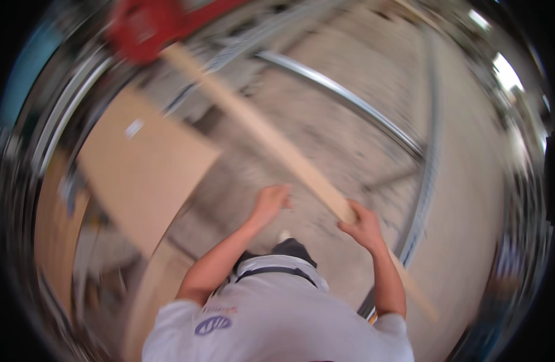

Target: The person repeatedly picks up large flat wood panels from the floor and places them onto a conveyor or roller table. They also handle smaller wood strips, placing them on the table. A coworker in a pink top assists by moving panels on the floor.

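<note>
A long, narrow wooden batten (270,142) slants across the view from upper left towards me. My right hand (361,224) grips it, thumb on one side and fingers over the other. Beyond my hand, a strip of wood (417,294) shows past the forearm; whether it is the same piece I cannot tell. The batten's far end meets or passes beneath a red machine part (144,31), blurred at the upper left. My left hand (273,201) is in the air left of the batten, apart from it and holding nothing, its fingers loosely bent.
A flat wooden panel (151,163) with a small white label lies to my left. A shiny metal rail (341,90) crosses the concrete floor (372,50) ahead and meets a long metal profile (427,190) on the right. Another wooden board (56,240) stands at the far left.
</note>
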The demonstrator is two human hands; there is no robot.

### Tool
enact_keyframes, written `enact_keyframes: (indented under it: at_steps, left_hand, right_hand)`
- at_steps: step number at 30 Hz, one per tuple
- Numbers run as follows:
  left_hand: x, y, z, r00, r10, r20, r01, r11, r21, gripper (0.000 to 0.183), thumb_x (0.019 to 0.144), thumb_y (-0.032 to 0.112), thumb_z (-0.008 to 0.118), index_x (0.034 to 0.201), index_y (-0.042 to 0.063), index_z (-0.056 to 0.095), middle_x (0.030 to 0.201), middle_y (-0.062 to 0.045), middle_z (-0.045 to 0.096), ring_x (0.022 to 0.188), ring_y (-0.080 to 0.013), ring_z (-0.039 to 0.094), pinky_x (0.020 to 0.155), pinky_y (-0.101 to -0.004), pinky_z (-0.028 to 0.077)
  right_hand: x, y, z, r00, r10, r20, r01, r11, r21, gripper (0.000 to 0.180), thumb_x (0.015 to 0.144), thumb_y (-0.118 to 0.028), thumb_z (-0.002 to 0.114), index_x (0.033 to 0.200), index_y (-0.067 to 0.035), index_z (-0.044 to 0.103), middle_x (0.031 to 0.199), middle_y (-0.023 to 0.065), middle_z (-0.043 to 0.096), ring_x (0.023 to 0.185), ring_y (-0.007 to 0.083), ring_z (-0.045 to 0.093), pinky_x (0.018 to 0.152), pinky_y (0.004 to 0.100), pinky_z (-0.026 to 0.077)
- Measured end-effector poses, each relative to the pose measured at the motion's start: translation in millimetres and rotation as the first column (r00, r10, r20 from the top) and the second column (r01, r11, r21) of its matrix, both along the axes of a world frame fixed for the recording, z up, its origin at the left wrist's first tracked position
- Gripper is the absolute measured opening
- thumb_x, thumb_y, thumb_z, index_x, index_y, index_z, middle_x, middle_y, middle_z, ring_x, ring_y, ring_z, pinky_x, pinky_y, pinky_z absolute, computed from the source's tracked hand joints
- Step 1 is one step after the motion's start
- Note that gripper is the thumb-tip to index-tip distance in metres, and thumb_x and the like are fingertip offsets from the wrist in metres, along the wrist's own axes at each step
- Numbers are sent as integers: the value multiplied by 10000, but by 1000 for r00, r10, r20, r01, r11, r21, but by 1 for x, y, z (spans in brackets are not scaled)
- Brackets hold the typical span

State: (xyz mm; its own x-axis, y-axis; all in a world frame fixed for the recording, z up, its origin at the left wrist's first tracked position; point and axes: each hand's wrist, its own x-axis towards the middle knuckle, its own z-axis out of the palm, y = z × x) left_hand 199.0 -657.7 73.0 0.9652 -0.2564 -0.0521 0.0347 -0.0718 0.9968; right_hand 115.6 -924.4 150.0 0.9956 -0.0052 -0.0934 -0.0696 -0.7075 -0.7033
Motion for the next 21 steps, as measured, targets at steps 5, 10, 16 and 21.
enact_keyframes:
  at_steps: [5, 10, 16, 21]
  left_hand:
    - [-52, 86, 38, 977, 104, -186, -60, 971, 230, 374, 921, 290, 567, 675, 12, 618, 652, -59, 642, 600, -126, 560, 570, -306, 442]
    - [-97, 141, 35, 942, 220, -253, -154, 955, 255, 310, 912, 248, 591, 723, 4, 616, 655, -61, 642, 608, -123, 573, 573, -300, 452]
    - [-134, 166, 31, 887, 386, -255, -321, 910, 261, 293, 911, 253, 593, 776, -5, 624, 660, -76, 646, 636, -128, 608, 602, -311, 477]
    - [-138, 171, 6, 846, 525, -91, -452, 798, 399, 368, 876, 316, 568, 748, -22, 639, 670, -181, 628, 600, -311, 602, 588, -429, 471]
  right_hand:
    - [37, 53, -16, 999, 31, -36, -30, 999, 17, 551, 654, -174, 748, 1164, -14, 610, 914, 182, 677, 822, 278, 666, 755, 340, 506]
    - [75, 56, -49, 990, 139, -19, -139, 990, 32, 544, 664, -162, 747, 1167, -9, 606, 910, 185, 679, 810, 264, 665, 762, 342, 505]
    - [101, 70, -57, 975, 219, -31, -218, 976, 8, 533, 694, -151, 740, 1183, -3, 588, 968, 197, 672, 872, 256, 650, 799, 352, 494]
    - [148, 54, -105, 869, 493, -47, -495, 868, -38, 733, 775, -230, 752, 1332, 100, 408, 1234, 273, 550, 1123, 324, 553, 966, 390, 427]
